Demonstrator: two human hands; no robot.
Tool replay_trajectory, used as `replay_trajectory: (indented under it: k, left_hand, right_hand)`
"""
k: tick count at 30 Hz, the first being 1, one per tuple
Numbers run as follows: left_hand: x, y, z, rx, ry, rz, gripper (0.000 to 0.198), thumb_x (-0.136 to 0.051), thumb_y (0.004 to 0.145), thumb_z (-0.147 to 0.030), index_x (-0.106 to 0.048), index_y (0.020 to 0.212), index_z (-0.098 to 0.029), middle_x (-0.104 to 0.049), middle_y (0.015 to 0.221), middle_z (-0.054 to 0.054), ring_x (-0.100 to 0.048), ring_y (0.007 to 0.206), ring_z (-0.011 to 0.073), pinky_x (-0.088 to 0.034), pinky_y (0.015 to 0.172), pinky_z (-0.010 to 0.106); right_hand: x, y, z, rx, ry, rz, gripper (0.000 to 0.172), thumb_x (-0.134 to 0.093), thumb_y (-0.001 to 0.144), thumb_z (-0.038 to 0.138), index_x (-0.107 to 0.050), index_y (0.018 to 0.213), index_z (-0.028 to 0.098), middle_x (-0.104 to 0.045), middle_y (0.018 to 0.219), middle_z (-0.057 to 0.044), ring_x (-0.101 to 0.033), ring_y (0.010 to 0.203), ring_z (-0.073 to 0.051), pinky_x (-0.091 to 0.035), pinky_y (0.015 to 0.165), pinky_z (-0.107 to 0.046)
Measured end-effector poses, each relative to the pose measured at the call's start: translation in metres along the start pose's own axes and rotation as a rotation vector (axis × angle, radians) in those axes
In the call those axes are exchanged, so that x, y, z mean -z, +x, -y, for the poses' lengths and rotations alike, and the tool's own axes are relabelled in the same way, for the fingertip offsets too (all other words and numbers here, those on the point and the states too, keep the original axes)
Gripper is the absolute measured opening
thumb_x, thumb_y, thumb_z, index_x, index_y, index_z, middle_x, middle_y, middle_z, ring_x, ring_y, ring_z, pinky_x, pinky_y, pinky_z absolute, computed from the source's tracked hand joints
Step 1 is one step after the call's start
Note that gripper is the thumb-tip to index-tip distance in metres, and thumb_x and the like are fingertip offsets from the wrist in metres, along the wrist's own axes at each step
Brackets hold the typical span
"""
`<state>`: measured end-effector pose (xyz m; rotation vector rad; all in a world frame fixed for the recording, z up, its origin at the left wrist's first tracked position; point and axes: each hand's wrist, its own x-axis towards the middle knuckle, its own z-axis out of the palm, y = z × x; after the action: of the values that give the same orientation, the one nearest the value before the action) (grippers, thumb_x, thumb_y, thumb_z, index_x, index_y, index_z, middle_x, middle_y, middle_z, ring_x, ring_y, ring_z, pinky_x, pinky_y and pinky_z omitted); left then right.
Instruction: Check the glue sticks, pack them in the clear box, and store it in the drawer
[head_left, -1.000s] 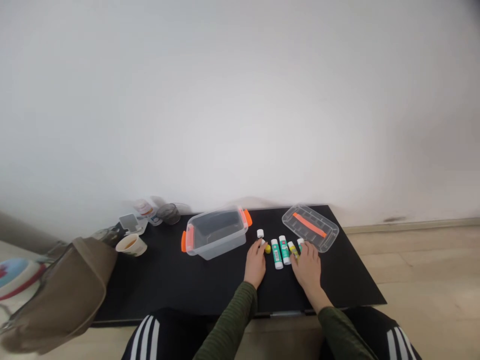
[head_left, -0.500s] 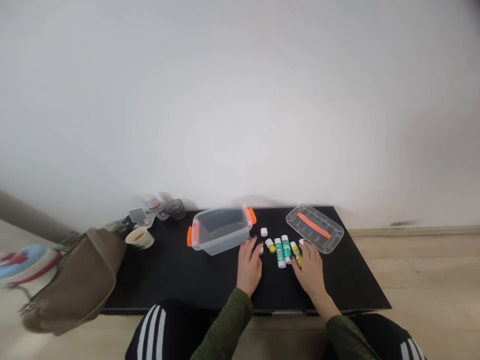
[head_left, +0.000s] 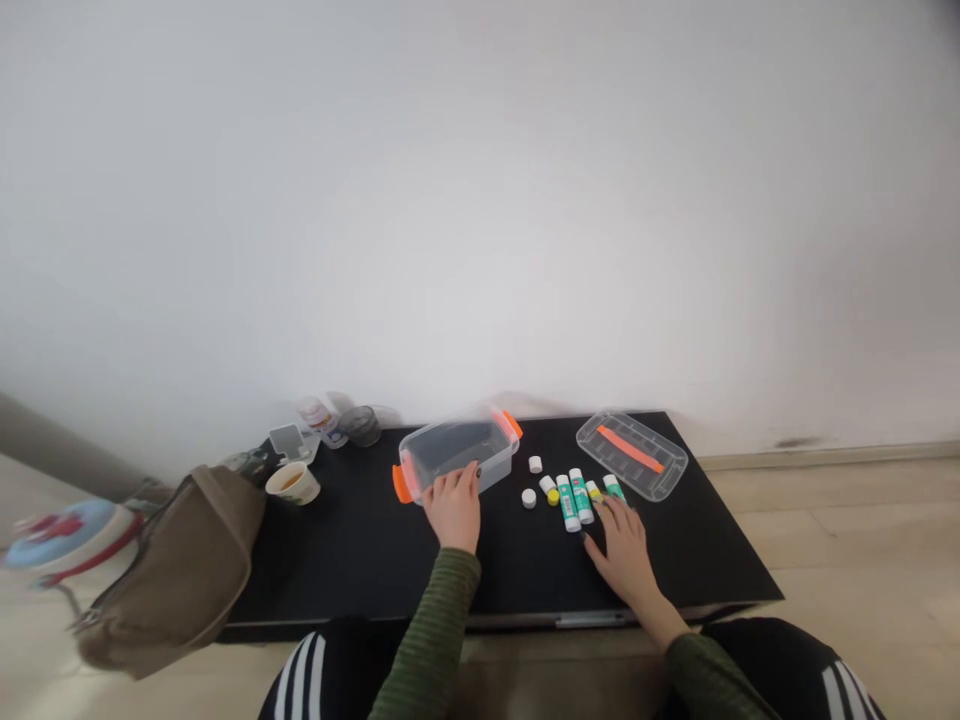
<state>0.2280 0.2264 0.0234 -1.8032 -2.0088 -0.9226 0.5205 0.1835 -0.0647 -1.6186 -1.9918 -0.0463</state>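
My left hand (head_left: 454, 510) is at the near side of a clear plastic box (head_left: 495, 468) with orange latches, its fingers bent over the near rim. My right hand (head_left: 626, 552) lies with fingers apart over the near ends of the glue sticks, partly covering a yellow glue stick (head_left: 594, 491). Beside it are two green-and-white glue sticks (head_left: 573, 500), side by side, and another green one (head_left: 613, 487) just beyond the fingertips. White caps (head_left: 529, 498) and a yellow cap (head_left: 553, 497) lie between the box and the sticks.
The clear lid (head_left: 634, 455) with an orange handle lies at the back right of the black table (head_left: 360, 560). On the left stand a paper cup of brown liquid (head_left: 293, 484), a glass (head_left: 361, 426) and a bottle (head_left: 321, 420). A brown bag (head_left: 172, 575) sits at the left edge.
My left hand has moved left from the loose caps to the box's near rim, uncovering a white cap. My right hand stays by the glue sticks. The view has shifted slightly.
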Motion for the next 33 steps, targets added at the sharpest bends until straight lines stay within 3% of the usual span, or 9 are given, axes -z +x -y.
replay_trajectory:
  k: [3,7,12,17,22,24,27,30,33]
  left_hand:
    - [-0.004,0.004,-0.012,0.014,-0.032,-0.026,0.033,-0.044,0.095,-0.025,-0.069,0.115,-0.023,-0.071,0.107,0.01,-0.058,0.102,0.0286,-0.035,0.095,0.046]
    - [-0.001,0.005,-0.011,-0.04,-0.066,0.005,0.035,-0.044,0.093,-0.019,-0.066,0.12,-0.024,-0.068,0.117,0.009,-0.056,0.111,0.0287,-0.032,0.103,0.048]
    - [0.003,-0.001,-0.007,-0.078,-0.052,0.059,0.039,-0.044,0.092,-0.016,-0.066,0.121,-0.026,-0.071,0.105,0.008,-0.058,0.105,0.0273,-0.03,0.106,0.049]
    - [0.0,0.015,-0.004,-0.061,-0.052,0.103,0.037,-0.046,0.09,-0.016,-0.068,0.118,-0.026,-0.072,0.099,0.008,-0.059,0.098,0.0266,-0.033,0.104,0.05]
    - [0.006,0.015,0.001,-0.136,-0.135,0.079,0.042,-0.044,0.089,-0.011,-0.064,0.123,-0.026,-0.059,0.132,0.008,-0.05,0.125,0.0269,-0.029,0.113,0.052]
    - [0.01,-0.009,0.002,-0.149,-0.18,0.049,0.044,-0.043,0.089,-0.011,-0.06,0.127,-0.025,-0.051,0.142,0.008,-0.04,0.136,0.0267,-0.025,0.117,0.053]
    - [0.012,-0.075,-0.001,-0.141,-0.277,0.084,0.05,-0.04,0.088,-0.01,-0.053,0.134,-0.025,-0.048,0.144,0.007,-0.037,0.139,0.0254,-0.025,0.119,0.053]
    - [0.018,-0.153,-0.008,-0.047,-0.39,0.217,0.055,-0.039,0.087,-0.01,-0.049,0.138,-0.027,-0.049,0.144,0.007,-0.041,0.137,0.0248,-0.035,0.116,0.05]
    - [0.043,-0.2,-0.026,0.034,-0.48,0.493,0.05,-0.041,0.085,-0.013,-0.059,0.128,-0.03,-0.054,0.138,0.009,-0.047,0.133,0.028,-0.041,0.111,0.051]
  right_hand:
    - [-0.001,-0.009,0.005,0.025,0.016,-0.043,0.046,-0.049,0.088,0.035,-0.048,0.132,0.02,-0.052,0.138,-0.014,-0.041,0.132,-0.03,-0.028,0.11,-0.052]
    - [-0.004,-0.028,0.006,0.002,0.049,-0.137,0.045,-0.049,0.089,0.034,-0.046,0.132,0.018,-0.052,0.135,-0.015,-0.041,0.131,-0.031,-0.029,0.11,-0.055]
    - [-0.005,-0.052,0.0,-0.03,0.105,-0.191,0.042,-0.048,0.09,0.032,-0.047,0.129,0.019,-0.052,0.133,-0.015,-0.042,0.13,-0.032,-0.034,0.107,-0.056]
    - [0.001,-0.056,-0.003,-0.013,0.163,-0.154,0.04,-0.048,0.09,0.031,-0.047,0.129,0.021,-0.05,0.135,-0.015,-0.043,0.128,-0.032,-0.037,0.105,-0.056]
    - [0.001,-0.057,-0.001,-0.032,0.214,-0.118,0.039,-0.048,0.091,0.031,-0.052,0.128,0.021,-0.052,0.133,-0.015,-0.047,0.123,-0.032,-0.042,0.101,-0.056]
    - [0.001,-0.059,0.0,-0.048,0.257,-0.114,0.036,-0.047,0.093,0.032,-0.055,0.126,0.021,-0.055,0.129,-0.014,-0.051,0.119,-0.03,-0.043,0.1,-0.055]
    - [0.004,-0.067,0.004,-0.102,0.332,-0.128,0.033,-0.044,0.094,0.033,-0.061,0.12,0.022,-0.06,0.12,-0.013,-0.056,0.111,-0.028,-0.046,0.099,-0.052]
    - [0.012,-0.081,0.015,-0.193,0.428,-0.13,0.032,-0.042,0.095,0.035,-0.066,0.111,0.021,-0.066,0.109,-0.012,-0.062,0.102,-0.026,-0.048,0.097,-0.047]
    - [0.021,-0.101,0.039,-0.289,0.564,-0.072,0.033,-0.042,0.094,0.039,-0.069,0.102,0.021,-0.07,0.098,-0.01,-0.067,0.093,-0.024,-0.054,0.088,-0.038]
